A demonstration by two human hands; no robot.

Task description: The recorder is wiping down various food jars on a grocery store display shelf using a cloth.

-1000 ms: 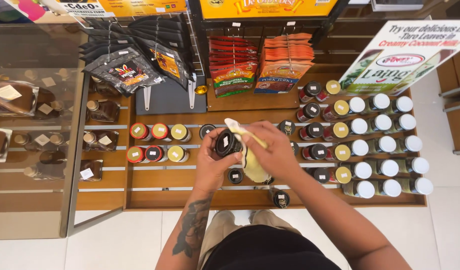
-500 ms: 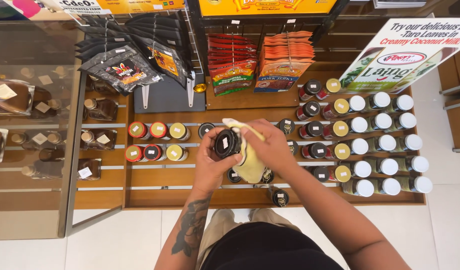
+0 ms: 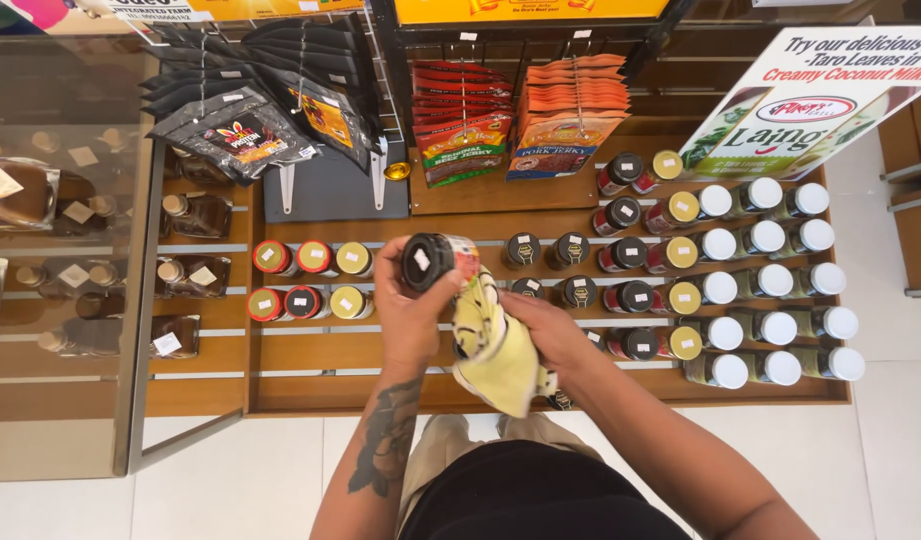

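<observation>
Left hand (image 3: 413,315) clamped on black-lidded jar (image 3: 436,262), lid facing camera, above shelf (image 3: 311,378). Right hand (image 3: 546,335) at 4 o'clock, gripping yellow cloth (image 3: 496,350) touching jar underside.

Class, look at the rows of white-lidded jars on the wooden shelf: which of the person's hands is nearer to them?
The right hand, gripping the yellow cloth, is nearer the white-lidded jars to its right. The left hand, holding the black-lidded jar, is farther away, beyond the cloth.
</observation>
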